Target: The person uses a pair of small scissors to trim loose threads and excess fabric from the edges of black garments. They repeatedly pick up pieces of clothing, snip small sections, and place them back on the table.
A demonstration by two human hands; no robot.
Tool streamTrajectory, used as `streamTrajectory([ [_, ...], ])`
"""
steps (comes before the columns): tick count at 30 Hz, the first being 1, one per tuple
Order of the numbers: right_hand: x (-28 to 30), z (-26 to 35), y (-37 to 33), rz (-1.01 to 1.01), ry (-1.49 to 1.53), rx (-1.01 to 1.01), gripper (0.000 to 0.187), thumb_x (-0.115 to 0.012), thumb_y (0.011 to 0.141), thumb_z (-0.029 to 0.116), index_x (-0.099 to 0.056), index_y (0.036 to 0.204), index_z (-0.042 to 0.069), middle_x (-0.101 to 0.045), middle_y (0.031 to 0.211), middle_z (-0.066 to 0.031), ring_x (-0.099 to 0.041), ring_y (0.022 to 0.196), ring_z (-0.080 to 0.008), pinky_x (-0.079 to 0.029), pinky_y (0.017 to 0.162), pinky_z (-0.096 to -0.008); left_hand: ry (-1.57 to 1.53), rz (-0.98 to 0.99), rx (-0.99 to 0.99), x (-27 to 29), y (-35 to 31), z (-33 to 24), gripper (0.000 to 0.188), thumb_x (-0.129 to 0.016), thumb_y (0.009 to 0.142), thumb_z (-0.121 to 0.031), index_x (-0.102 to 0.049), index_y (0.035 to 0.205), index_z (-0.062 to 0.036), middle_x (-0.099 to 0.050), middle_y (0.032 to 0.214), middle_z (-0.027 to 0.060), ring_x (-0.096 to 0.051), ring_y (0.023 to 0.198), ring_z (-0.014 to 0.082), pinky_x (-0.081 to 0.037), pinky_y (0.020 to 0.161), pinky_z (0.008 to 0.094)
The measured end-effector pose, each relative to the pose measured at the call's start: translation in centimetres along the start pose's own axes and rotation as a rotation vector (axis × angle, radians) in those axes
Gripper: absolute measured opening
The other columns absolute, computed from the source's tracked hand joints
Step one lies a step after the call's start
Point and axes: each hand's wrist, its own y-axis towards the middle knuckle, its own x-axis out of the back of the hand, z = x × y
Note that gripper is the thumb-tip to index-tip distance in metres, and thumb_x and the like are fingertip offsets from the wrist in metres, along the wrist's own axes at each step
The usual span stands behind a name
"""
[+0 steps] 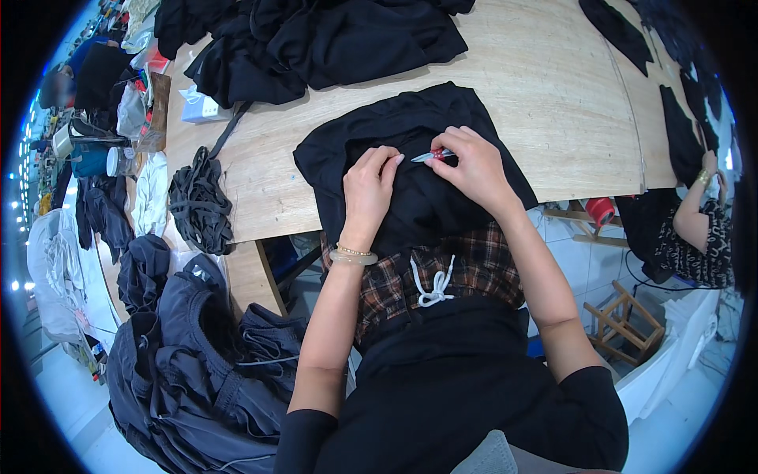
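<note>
Right hand grip pinches small snips, left hand pinches black garment; elastic bundle lies well left.

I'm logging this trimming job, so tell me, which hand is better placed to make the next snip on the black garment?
Probably the right hand: it holds the small red-handled snips, tips at the black garment. The left hand carries no tool and rests on the fabric, pinching it beside the tips.
</note>
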Motion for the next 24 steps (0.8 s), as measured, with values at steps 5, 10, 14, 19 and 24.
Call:
streamTrajectory([
  [5, -0.5, -0.2, 0.0, 0.007, -0.03, 0.047, 0.021, -0.077, 0.08, 0.023, -0.067, 0.088, 0.007, -0.061, 0.081, -0.0034, -0.06, 0.083, -0.0233, -0.048, 0.07, -0.0354, -0.008, 0.026, 0.07, 0.1, 0.1, -0.5, 0.009, -0.069, 0.092, -0.015, -0.068, 0.093, -0.006, -0.068, 0.086, 0.0103, -0.067, 0.075, 0.034, -0.053, 0.065, 0.0402],
  [10, -0.9, 0.0, 0.3, 0.024, -0.035, 0.061, 0.021, -0.077, 0.079, 0.023, -0.066, 0.087, 0.007, -0.062, 0.082, -0.0041, -0.06, 0.083, -0.0246, -0.048, 0.071, -0.0366, -0.054, 0.039, 0.086, 0.2, 0.1, -0.4, 0.01, -0.063, 0.097, -0.014, -0.064, 0.095, -0.0046, -0.068, 0.085, 0.0102, -0.068, 0.073, 0.0298, -0.054, 0.063, 0.0381],
  [14, -0.9, -0.2, 0.5, 0.033, 0.069, -0.014, 0.022, -0.077, 0.081, 0.022, -0.067, 0.089, 0.005, -0.064, 0.085, -0.0054, -0.062, 0.084, -0.0243, -0.049, 0.073, -0.0353, -0.349, -0.009, 0.252, 0.2, -0.1, -0.1, 0.012, -0.056, 0.102, -0.013, -0.058, 0.1, -0.0019, -0.068, 0.088, 0.0108, -0.068, 0.07, 0.0203, -0.054, 0.059, 0.0337],
  [19, -1.5, -1.5, 0.1, -0.011, 0.339, -0.17, 0.026, -0.077, 0.081, 0.026, -0.068, 0.092, 0.004, -0.067, 0.09, -0.0077, -0.065, 0.09, -0.0263, -0.05, 0.079, -0.0359, -0.236, 0.126, 0.181, 1.4, -0.6, 0.4, 0.017, -0.067, 0.095, -0.009, -0.057, 0.108, -0.0013, -0.056, 0.104, 0.0104, -0.061, 0.075, 0.0144, -0.054, 0.065, 0.0315],
  [24, -1.5, -1.3, 0.1, -0.005, 0.372, -0.204, 0.028, -0.078, 0.083, 0.026, -0.068, 0.095, 0.003, -0.068, 0.093, -0.0083, -0.067, 0.091, -0.0251, -0.05, 0.081, -0.034, 0.026, 0.037, -0.038, 0.6, -1.2, 1.0, 0.012, -0.066, 0.093, -0.004, -0.06, 0.103, -0.0027, -0.054, 0.104, 0.0113, -0.062, 0.077, 0.0198, -0.054, 0.067, 0.0335],
])
